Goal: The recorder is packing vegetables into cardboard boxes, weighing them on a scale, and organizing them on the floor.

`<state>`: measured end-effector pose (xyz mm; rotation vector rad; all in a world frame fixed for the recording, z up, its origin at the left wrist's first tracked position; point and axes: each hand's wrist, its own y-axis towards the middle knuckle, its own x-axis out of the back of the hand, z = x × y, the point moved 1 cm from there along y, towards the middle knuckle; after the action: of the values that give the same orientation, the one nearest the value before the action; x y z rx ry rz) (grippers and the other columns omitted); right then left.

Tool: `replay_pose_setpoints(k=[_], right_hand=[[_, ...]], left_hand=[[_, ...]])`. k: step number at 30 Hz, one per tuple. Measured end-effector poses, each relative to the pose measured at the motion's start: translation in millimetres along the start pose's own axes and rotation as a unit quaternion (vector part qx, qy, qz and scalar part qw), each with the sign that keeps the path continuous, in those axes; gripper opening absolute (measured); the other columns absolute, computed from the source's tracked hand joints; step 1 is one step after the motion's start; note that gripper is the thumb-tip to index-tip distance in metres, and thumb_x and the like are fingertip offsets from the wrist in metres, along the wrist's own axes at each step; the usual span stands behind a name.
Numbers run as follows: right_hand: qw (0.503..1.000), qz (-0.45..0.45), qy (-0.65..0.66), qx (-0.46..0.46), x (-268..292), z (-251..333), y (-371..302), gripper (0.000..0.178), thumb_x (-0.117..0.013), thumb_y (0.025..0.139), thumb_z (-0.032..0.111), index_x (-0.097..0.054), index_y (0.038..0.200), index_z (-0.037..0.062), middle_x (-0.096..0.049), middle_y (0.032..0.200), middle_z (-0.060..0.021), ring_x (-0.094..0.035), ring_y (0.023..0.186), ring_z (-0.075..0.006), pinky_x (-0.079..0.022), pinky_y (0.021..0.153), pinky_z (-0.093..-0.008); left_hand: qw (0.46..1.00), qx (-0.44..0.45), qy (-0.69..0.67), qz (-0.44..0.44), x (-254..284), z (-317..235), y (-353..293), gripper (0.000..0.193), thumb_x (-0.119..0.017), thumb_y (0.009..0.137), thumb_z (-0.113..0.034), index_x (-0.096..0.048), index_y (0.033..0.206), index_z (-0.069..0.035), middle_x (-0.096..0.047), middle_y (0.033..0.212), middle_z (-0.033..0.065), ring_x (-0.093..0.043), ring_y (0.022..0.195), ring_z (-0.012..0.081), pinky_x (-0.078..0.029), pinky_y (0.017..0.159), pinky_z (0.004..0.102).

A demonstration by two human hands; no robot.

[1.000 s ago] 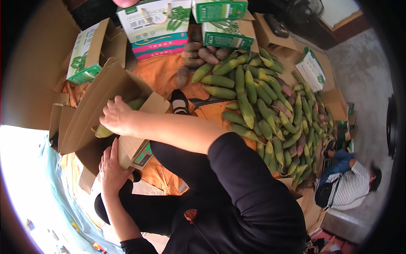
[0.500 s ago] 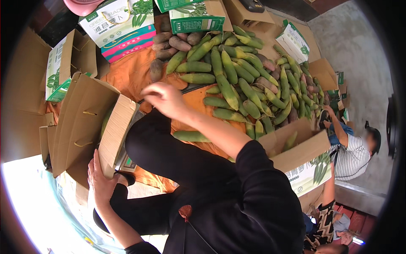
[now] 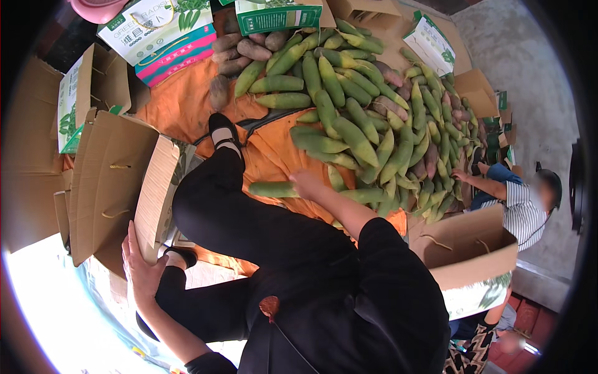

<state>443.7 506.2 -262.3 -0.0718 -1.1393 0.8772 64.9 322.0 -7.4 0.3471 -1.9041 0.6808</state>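
Note:
My left hand [image 3: 143, 271] grips the near edge of an open cardboard box [image 3: 115, 181] with rope handles, its fingers stretched along the side. My right hand [image 3: 308, 185] is slightly blurred at the right end of a green radish [image 3: 271, 189] lying on the orange cloth [image 3: 268, 149]. Its fingers are hard to make out, so whether they close on the radish cannot be told. Beyond it spreads a big heap of green radishes [image 3: 358, 140]. Part of a scale [image 3: 180, 240] shows between the box and my leg.
Dark reddish roots [image 3: 219, 92] lie left of the heap. Printed cartons [image 3: 162, 31] stand at the back, and another open carton [image 3: 464, 246] is at my right elbow. A person in a striped shirt [image 3: 517, 212] reaches into the heap; a patterned sleeve [image 3: 476, 349] shows lower right.
My right hand has moved from beside the box rightward and nearer, to the green radish. The left hand keeps its place on the box. The carton at right has shifted right and tilted.

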Motion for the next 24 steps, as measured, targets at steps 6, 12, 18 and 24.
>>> replay_pose_setpoints(k=[6, 12, 18, 24], right_hand=[[0.986, 0.032, -0.077, -0.142, 4, -40, -32, 0.027, -0.067, 0.079, 0.019, -0.063, 0.103, 0.0087, -0.062, 0.104, -0.0133, -0.058, 0.104, -0.0323, -0.047, 0.085, -0.0450], [0.962, -0.163, -0.050, -0.213, 43, -73, -44, 0.030, -0.070, 0.077, 0.020, -0.062, 0.105, 0.0109, -0.060, 0.111, -0.0121, -0.058, 0.104, -0.0304, -0.048, 0.085, -0.0432], [0.922, -0.236, -0.059, -0.302, 69, -104, -29, 0.067, -0.078, 0.069, 0.026, -0.048, 0.127, 0.0147, -0.053, 0.123, -0.0103, -0.052, 0.114, -0.0311, -0.046, 0.091, -0.0474], [0.921, -0.203, -0.058, -0.327, 56, -127, -5, 0.083, -0.083, 0.060, 0.029, -0.045, 0.132, 0.0139, -0.053, 0.122, -0.0158, -0.050, 0.115, -0.0361, -0.045, 0.095, -0.0468]], left_hand=[[1.000, 0.005, -0.007, 0.001, 1, -3, -1, 0.103, -0.078, 0.057, -0.001, -0.029, 0.147, -0.017, -0.045, 0.132, 0.0175, -0.046, 0.121, 0.0367, -0.039, 0.103, 0.0470], [1.000, 0.001, -0.017, -0.001, -1, -2, -2, 0.103, -0.077, 0.057, 0.000, -0.029, 0.147, -0.017, -0.045, 0.132, 0.0178, -0.045, 0.121, 0.0370, -0.039, 0.102, 0.0470], [1.000, 0.008, -0.003, 0.001, 5, -4, -3, 0.102, -0.077, 0.058, -0.001, -0.028, 0.147, -0.014, -0.045, 0.133, 0.0188, -0.046, 0.120, 0.0374, -0.039, 0.103, 0.0459], [0.999, 0.035, 0.016, 0.001, 14, -16, 0, 0.101, -0.081, 0.054, -0.009, -0.034, 0.143, -0.010, -0.046, 0.133, 0.0166, -0.046, 0.122, 0.0348, -0.037, 0.104, 0.0434]])
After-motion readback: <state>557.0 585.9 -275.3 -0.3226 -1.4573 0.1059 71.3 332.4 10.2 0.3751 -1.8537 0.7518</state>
